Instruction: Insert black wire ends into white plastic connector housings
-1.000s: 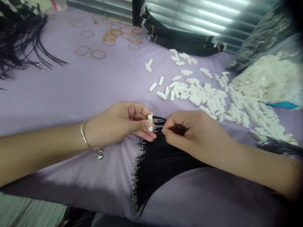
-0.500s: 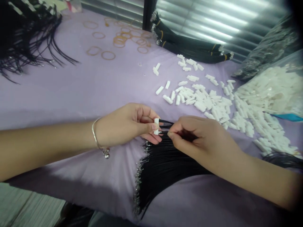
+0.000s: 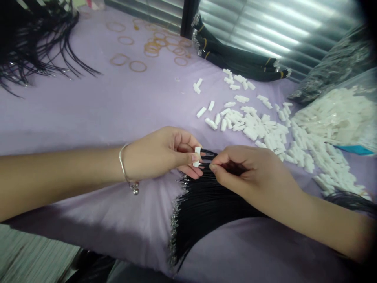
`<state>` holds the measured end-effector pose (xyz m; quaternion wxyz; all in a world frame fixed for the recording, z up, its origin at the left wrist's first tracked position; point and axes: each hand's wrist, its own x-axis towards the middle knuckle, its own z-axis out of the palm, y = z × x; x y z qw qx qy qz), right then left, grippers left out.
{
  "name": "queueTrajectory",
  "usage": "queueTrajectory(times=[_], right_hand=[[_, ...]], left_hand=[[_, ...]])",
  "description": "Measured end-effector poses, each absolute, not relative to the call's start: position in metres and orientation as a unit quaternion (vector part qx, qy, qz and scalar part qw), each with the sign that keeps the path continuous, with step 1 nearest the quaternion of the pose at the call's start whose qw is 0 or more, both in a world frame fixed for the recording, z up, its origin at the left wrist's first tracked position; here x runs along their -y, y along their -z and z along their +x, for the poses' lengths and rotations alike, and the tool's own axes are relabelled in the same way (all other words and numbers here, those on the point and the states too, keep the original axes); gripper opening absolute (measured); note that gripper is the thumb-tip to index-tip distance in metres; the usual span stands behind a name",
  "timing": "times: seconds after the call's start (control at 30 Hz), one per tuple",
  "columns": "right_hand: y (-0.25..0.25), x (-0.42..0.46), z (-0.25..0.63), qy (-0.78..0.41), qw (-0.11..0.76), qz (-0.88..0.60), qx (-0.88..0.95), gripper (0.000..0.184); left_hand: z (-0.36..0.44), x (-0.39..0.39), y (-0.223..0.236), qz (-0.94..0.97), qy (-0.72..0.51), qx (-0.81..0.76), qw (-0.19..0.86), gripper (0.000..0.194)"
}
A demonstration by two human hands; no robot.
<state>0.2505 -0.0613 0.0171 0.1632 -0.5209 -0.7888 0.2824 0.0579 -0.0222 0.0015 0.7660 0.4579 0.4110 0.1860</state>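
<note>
Lilac cloth (image 3: 88,118) covers the work surface, and the person's hands meet just in front of the chest at its near side. The left hand (image 3: 159,153), a thin bangle (image 3: 125,169) on its wrist, pinches a small white connector housing (image 3: 197,156) between thumb and forefinger, the other fingers curled behind it. The right hand (image 3: 244,173) is pressed together in a tight pinch on a few black wires (image 3: 209,155), their tips just beside or perhaps touching the housing; from here you cannot tell whether any has gone in. Those strands rise from a fanned bunch of black wires (image 3: 206,208) lying on the cloth directly below the hands. Its silver-tipped ends run along the bunch's left edge and show no white housings. To the right, loose white housings (image 3: 250,127) lie in a heap, spilling from a clear plastic bag (image 3: 332,118) that holds many more. Farther back, bundles of black wire (image 3: 235,65) lie bound with yellow ties, though whether they carry housings is too small to tell. Beyond the cloth's middle are scattered rubber bands (image 3: 153,49), and another loose spray of black wires (image 3: 29,47) lies at the far left.
</note>
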Motion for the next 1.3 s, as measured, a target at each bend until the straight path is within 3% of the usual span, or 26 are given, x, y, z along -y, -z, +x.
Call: queueTrajectory(times=[0.93, 1.0, 1.1, 1.17, 1.23, 1.3], right_hand=[[-0.013, 0.055, 0.243, -0.267, 0.174, -0.466, 0.825, 0.016], [-0.016, 0.057, 0.246, -0.228, 0.175, -0.454, 0.843, 0.004], [-0.019, 0.060, 0.253, -0.097, 0.158, -0.453, 0.872, 0.031], [-0.022, 0.062, 0.258, -0.047, 0.121, -0.452, 0.882, 0.027], [-0.028, 0.066, 0.265, -0.050, 0.107, -0.454, 0.883, 0.013], [-0.037, 0.072, 0.272, -0.062, 0.130, -0.458, 0.877, 0.009]], left_hand=[[0.061, 0.022, -0.003, 0.434, -0.181, -0.438, 0.767, 0.018], [0.058, 0.020, -0.002, 0.431, -0.187, -0.412, 0.781, 0.015], [0.051, 0.016, 0.001, 0.428, -0.191, -0.352, 0.810, 0.008], [0.047, 0.016, 0.002, 0.445, -0.193, -0.320, 0.814, 0.005], [0.044, 0.018, 0.002, 0.516, -0.212, -0.314, 0.768, 0.006], [0.041, 0.023, 0.001, 0.657, -0.251, -0.302, 0.644, 0.019]])
